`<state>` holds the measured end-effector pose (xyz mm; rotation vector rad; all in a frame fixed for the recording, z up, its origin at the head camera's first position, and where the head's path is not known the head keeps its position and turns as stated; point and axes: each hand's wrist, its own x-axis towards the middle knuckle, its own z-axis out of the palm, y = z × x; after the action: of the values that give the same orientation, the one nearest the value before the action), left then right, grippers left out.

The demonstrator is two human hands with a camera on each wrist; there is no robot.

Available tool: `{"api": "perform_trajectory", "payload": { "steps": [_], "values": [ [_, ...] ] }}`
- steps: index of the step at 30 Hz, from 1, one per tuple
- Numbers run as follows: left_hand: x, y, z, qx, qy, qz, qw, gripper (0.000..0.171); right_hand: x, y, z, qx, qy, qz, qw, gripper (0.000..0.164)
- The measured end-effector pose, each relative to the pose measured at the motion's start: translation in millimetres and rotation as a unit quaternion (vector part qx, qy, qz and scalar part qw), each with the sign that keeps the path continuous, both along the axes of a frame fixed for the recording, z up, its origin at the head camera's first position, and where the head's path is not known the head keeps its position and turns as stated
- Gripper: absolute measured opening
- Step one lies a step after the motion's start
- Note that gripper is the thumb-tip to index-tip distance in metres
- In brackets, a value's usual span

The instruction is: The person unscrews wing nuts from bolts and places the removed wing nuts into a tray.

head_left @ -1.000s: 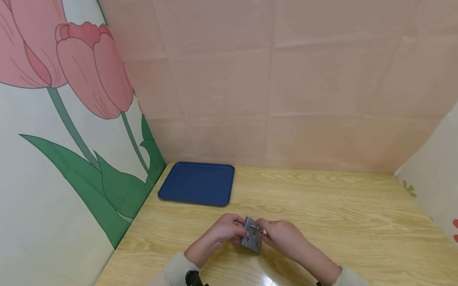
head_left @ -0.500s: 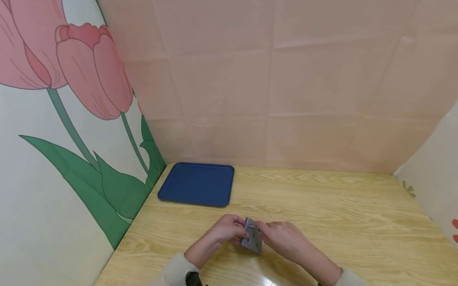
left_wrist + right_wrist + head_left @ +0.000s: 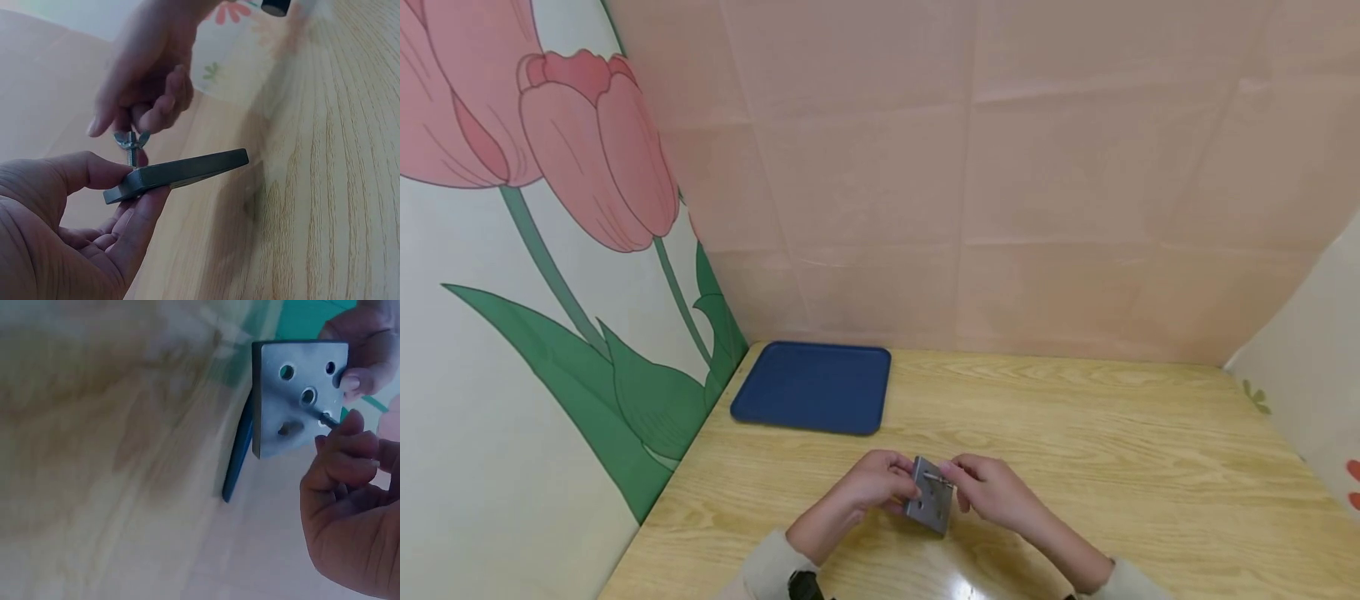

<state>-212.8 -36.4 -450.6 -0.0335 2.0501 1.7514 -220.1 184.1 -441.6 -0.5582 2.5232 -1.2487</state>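
Note:
A grey metal plate (image 3: 934,510) with several round holes is held up over the table, tilted. My left hand (image 3: 871,483) grips its left edge, thumb on one face and fingers on the other, as the left wrist view shows. A threaded bolt (image 3: 131,157) stands out of the plate near that thumb, with a wing nut (image 3: 143,139) on it. My right hand (image 3: 996,492) is at the wing nut, its fingers curled. In the left wrist view a fingertip lies behind the nut and the thumb hangs beside it. The right wrist view shows a finger touching the bolt's end.
A blue tray (image 3: 812,387) lies at the back left of the wood-grain table (image 3: 1112,442). A pinkish sheet (image 3: 1000,208) hangs behind the table. A wall with tulip pictures (image 3: 595,150) borders the left side, and a pale wall stands on the right.
My right hand's fingers have shifted around the wing nut, first closing over it, then spreading so that more of the bolt shows. The left hand and plate have hardly moved.

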Motion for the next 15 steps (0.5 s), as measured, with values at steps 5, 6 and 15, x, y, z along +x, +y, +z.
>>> {"api": "perform_trajectory", "payload": {
  "steps": [5,6,15],
  "values": [
    [0.1,0.7,-0.8,0.003,0.006,0.002,1.0000,0.029,-2.0,2.9,-4.0,-0.060,-0.123,0.003,0.991,0.052],
    [0.0,0.7,-1.0,0.003,0.006,0.002,1.0000,0.029,-2.1,3.2,-4.3,-0.066,-0.136,0.004,0.988,0.054],
    [0.0,0.0,-1.0,0.002,0.006,0.001,1.0000,0.030,-3.3,1.3,-3.4,-0.066,-0.157,0.010,0.985,0.051]
  ]
}}
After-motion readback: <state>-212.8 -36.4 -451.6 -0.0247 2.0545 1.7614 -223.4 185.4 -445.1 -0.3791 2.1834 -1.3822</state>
